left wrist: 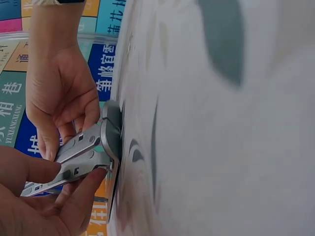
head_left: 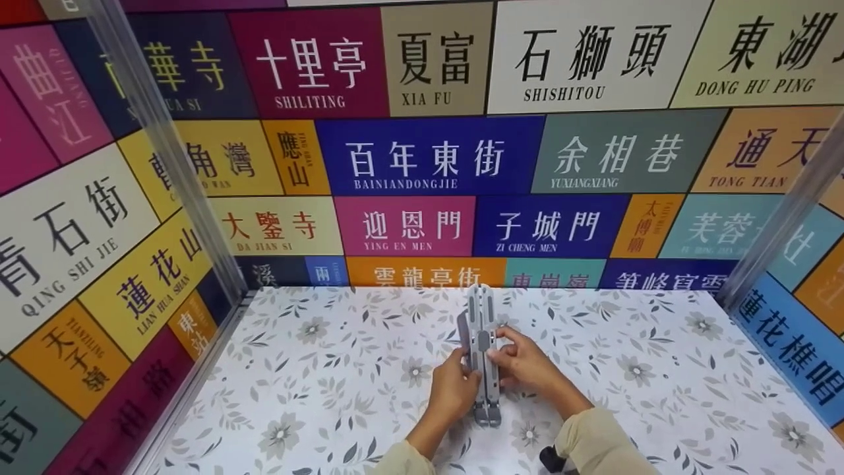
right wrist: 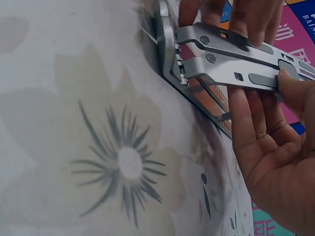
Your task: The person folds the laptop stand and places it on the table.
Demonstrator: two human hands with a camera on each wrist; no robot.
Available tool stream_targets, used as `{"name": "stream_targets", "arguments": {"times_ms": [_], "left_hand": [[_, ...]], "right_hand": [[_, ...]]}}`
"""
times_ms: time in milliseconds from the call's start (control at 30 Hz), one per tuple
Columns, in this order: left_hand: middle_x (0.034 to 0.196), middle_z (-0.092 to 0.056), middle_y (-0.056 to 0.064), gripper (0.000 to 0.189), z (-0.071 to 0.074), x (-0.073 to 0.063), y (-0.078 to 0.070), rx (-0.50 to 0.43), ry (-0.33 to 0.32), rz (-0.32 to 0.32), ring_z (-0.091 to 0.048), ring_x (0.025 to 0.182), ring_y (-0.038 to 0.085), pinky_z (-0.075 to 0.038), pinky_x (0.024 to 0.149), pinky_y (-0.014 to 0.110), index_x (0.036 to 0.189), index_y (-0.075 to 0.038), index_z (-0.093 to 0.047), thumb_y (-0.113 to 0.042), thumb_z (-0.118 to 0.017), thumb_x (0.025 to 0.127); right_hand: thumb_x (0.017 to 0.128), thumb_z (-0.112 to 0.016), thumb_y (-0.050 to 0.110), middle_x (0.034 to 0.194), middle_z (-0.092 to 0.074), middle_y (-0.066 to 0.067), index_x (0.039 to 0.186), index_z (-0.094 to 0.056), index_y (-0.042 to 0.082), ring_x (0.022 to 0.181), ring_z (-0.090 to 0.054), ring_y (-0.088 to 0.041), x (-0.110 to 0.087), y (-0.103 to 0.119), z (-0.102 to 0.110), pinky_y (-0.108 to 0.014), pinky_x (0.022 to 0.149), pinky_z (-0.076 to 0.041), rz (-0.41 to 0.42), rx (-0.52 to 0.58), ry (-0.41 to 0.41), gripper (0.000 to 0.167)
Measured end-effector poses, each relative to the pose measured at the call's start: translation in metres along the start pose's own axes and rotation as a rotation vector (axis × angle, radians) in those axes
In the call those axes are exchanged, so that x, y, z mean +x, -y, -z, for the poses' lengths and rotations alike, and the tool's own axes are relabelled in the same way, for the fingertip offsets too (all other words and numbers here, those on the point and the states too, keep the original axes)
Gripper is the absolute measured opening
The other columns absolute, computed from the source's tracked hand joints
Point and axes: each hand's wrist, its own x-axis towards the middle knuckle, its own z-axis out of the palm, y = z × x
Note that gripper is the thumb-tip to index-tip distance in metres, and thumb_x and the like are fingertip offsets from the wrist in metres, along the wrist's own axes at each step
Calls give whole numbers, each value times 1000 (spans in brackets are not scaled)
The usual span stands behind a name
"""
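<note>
A: How many things are in hand?
B: One: a grey metal folding stand (head_left: 483,342), standing out over the near middle of the table, its length running away from the person.
A: And the hands?
B: Two, both gripping it. The left hand (head_left: 453,390) pinches the left side between thumb and fingers; the right hand (head_left: 527,363) holds the right side, thumb on the face and fingers beneath.
A: Count the rest.
B: Two beige sleeves (head_left: 600,442), one black object (head_left: 551,459) by the right cuff, one white tablecloth (head_left: 330,396) printed with grey flowers and leaves, and two clear corner posts (head_left: 178,152). The coloured wall panels (head_left: 428,158) are many, and several run out of the frame, so I give no total.
A: How many bars has the stand?
B: Two long ones side by side show in the right wrist view, with two round rivets near the hinged end.
A: What can't you make out?
B: Fingers cover parts of both bars, and the underside is mostly hidden. Whether the hinged end touches the cloth, I can't tell. Both sleeves are cut off at the bottom edge, and the black object is too partial to name.
</note>
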Motion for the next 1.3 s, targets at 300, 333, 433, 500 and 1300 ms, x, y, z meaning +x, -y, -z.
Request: {"name": "stream_targets", "arguments": {"times_ms": [300, 333, 433, 500, 1300], "left_hand": [[81, -70, 6, 15, 2, -4, 4, -313, 149, 184, -59, 67, 11, -46, 57, 24, 105, 1, -65, -2, -64, 91], [84, -72, 8, 15, 2, -4, 5, -366, 164, 207, -60, 69, 12, -46, 59, 24, 106, 2, -65, -2, -62, 92], [92, -73, 9, 16, 2, -2, 8, -488, 198, 279, -64, 76, 15, -49, 63, 27, 110, 1, -64, -8, -58, 98], [95, -73, 7, 20, 2, -1, 12, -545, 215, 320, -66, 81, 15, -52, 67, 29, 114, -2, -64, -15, -56, 101], [107, -76, 10, 24, -4, 16, 41, -1004, 457, 435, -72, 103, 25, -58, 91, 41, 107, -7, -65, -21, -46, 108]], "right_hand": [[100, -67, 35, 121, -60, -23, 146, -48, 4, 91, -68, -30, 17, 22, 19, -54, 81, -60, 8, -99, -31, 59], [101, -65, 36, 124, -59, -24, 148, -47, 5, 96, -67, -32, 21, 26, 20, -55, 84, -59, 24, -96, -40, 59], [103, -61, 37, 134, -56, -25, 152, -43, 8, 110, -64, -35, 34, 44, 22, -57, 93, -57, 53, -45, -51, 59], [104, -59, 38, 141, -53, -23, 154, -43, 12, 120, -61, -38, 43, 53, 24, -54, 96, -56, 63, 5, -50, 58], [108, -45, 37, 127, -70, -7, 138, -61, 14, 118, -69, -30, 86, 51, 20, -56, 113, -41, -32, 706, 124, 41]]}}
